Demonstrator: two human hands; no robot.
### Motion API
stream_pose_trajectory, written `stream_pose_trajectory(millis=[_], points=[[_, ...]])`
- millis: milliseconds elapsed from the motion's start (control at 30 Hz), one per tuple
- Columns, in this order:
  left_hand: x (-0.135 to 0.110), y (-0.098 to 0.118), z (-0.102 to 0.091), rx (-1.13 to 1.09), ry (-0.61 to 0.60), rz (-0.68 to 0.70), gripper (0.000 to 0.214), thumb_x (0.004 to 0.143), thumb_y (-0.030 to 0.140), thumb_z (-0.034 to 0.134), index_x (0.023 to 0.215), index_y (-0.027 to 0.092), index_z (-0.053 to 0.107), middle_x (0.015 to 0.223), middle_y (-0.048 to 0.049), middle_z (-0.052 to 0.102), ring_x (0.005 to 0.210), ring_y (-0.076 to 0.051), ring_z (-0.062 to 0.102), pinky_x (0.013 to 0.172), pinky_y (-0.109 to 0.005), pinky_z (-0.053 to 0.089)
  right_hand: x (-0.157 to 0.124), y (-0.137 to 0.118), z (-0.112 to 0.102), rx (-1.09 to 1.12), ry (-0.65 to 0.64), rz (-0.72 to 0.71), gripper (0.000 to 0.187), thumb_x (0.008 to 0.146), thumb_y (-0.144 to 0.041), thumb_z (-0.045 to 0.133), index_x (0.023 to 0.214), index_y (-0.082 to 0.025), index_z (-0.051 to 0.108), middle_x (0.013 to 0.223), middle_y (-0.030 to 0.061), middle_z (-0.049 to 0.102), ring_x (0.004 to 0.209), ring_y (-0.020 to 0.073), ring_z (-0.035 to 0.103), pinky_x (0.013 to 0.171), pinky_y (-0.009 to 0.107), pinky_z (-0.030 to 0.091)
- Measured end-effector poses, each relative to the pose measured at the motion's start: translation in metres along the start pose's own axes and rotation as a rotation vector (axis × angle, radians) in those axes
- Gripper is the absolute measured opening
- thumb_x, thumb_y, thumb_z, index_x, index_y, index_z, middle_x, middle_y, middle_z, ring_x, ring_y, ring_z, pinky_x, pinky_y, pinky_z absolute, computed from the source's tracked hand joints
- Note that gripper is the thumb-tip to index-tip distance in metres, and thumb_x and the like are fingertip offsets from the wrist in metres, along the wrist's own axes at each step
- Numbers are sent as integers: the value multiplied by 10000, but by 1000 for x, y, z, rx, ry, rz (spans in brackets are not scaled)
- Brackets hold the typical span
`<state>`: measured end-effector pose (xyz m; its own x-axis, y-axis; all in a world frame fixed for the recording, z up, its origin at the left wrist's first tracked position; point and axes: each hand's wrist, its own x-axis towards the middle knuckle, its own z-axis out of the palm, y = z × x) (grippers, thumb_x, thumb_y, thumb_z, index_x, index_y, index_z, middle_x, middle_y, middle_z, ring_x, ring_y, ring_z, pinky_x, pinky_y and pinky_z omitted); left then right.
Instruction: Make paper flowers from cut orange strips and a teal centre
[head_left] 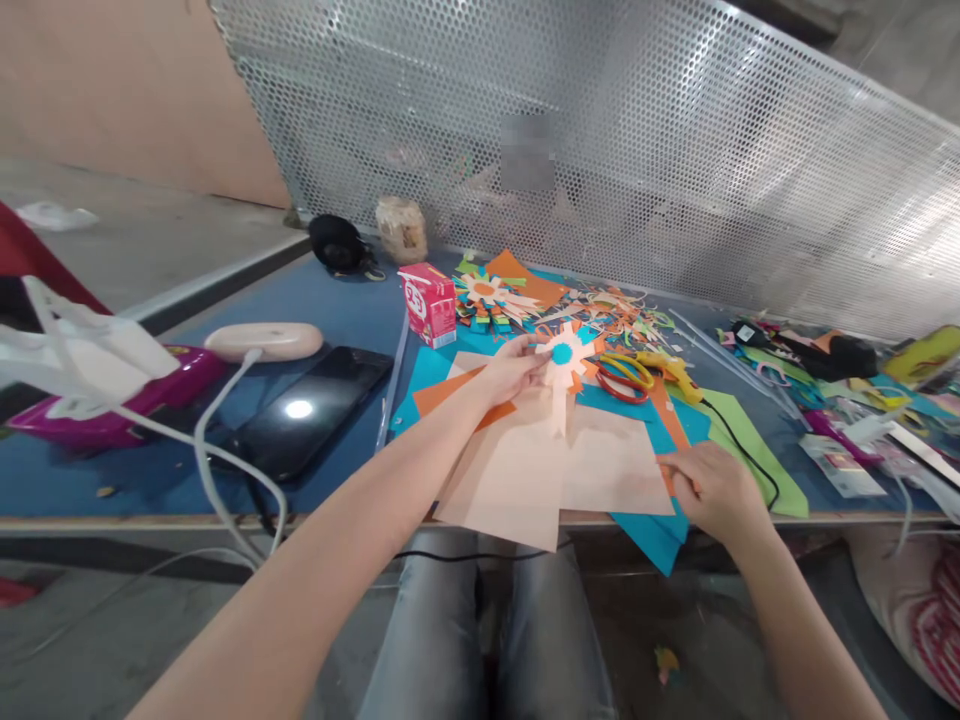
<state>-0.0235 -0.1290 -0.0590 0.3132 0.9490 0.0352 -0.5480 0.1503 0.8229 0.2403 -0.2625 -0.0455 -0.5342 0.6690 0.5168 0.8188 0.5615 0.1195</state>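
Over the near half of the blue tabletop (247,285), I see a paper flower (589,350) with peach and orange petals, a blue centre and a peach stem (559,410) hanging toward 6 o'clock. At its 9 o'clock edge, my feed shows the left hand (514,372), thumb and fingers pinching the petals. At 4 o'clock from the flower is the right hand (712,490), its fingers bent at some orange paper (669,480); I cannot tell whether they pinch it or merely touch it.

Peach sheets (506,475) lie at 6 o'clock, overlapping a blue sheet (652,540). Between 3 and 4 o'clock I make out red-and-yellow-handled scissors (640,373), with a yellow corded tool (681,380) just beyond. Paper scraps (622,315) are heaped at 2 o'clock.

Between 10 and 11 sits a second flower (487,290), and nearer 10, a pink box (431,305). Farther out, a black phone (322,405) lies between 8 and 9, and a perforated metal panel (637,150) stands at 12.
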Motion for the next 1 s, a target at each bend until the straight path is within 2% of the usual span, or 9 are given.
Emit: stream_pose_trajectory(millis=[67, 233, 333, 400, 500, 567, 767, 833, 1000], points=[[0, 0, 1, 3, 2, -9, 377, 557, 132, 756, 828, 155, 496, 538, 67, 551, 399, -49, 472, 411, -187, 436, 1, 0, -3, -50, 20, 30, 257, 755, -92, 411, 772, -168, 655, 650, 48, 666, 621, 178, 612, 624, 325, 492], [-1, 1, 3, 0, 12, -5, 371, 552, 132, 760, 811, 154, 495, 524, 72, 554, 410, -55, 499, 412, -175, 415, 9, 0, 6, -6, -110, 8, 351, 781, -100, 387, 1038, -175, 613, 1057, 66, 664, 959, 192, 615, 788, 327, 499], [-2, 1, 3, -7, 11, 2, 378, 550, 136, 764, 826, 148, 505, 555, 60, 576, 424, -50, 501, 409, -167, 400, 13, 2, 8, -4, -57, 10, 263, 772, -109, 407, 757, -197, 655, 727, 37, 688, 698, 171, 630, 653, 299, 495], [-2, 1, 3, -3, 15, 1, 383, 549, 137, 766, 828, 147, 504, 548, 62, 571, 424, -49, 499, 410, -165, 398, 17, 2, 10, -7, -27, 39, 257, 752, -98, 407, 722, -192, 644, 689, 44, 669, 691, 177, 618, 661, 308, 488], [-3, 2, 4, 2, 14, -11, 366, 555, 132, 761, 809, 144, 498, 542, 63, 572, 427, -51, 511, 419, -166, 403, 23, 0, 15, -61, -78, 47, 348, 756, -86, 380, 993, -166, 622, 1010, 90, 668, 955, 214, 598, 829, 374, 466], [-3, 2, 5, -3, 8, -14, 362, 558, 129, 757, 809, 142, 496, 548, 59, 581, 432, -54, 520, 422, -166, 402, 24, 0, 17, -92, -113, -3, 367, 770, -83, 372, 1042, -161, 607, 1061, 91, 658, 992, 214, 588, 873, 393, 442], [-2, 1, 4, 0, 10, -14, 367, 555, 126, 759, 812, 142, 497, 541, 52, 580, 440, -56, 519, 430, -165, 391, 13, 2, 0, -80, 5, -27, 217, 754, -106, 435, 704, -188, 629, 634, 31, 657, 602, 162, 574, 665, 314, 455], [-1, 0, 3, 7, 8, -16, 372, 554, 133, 763, 813, 144, 498, 543, 54, 574, 438, -54, 514, 430, -165, 381, 10, -1, 0, -111, -31, 21, 218, 764, -118, 429, 787, -182, 637, 706, 47, 673, 666, 178, 595, 657, 313, 463], [-1, 0, 2, 1, 9, -20, 376, 553, 124, 760, 823, 148, 499, 567, 49, 578, 487, -74, 549, 466, -181, 397, 11, -9, 19, -32, -96, 21, 317, 800, -135, 393, 1060, -174, 569, 1042, 95, 632, 1007, 216, 559, 853, 371, 467]])
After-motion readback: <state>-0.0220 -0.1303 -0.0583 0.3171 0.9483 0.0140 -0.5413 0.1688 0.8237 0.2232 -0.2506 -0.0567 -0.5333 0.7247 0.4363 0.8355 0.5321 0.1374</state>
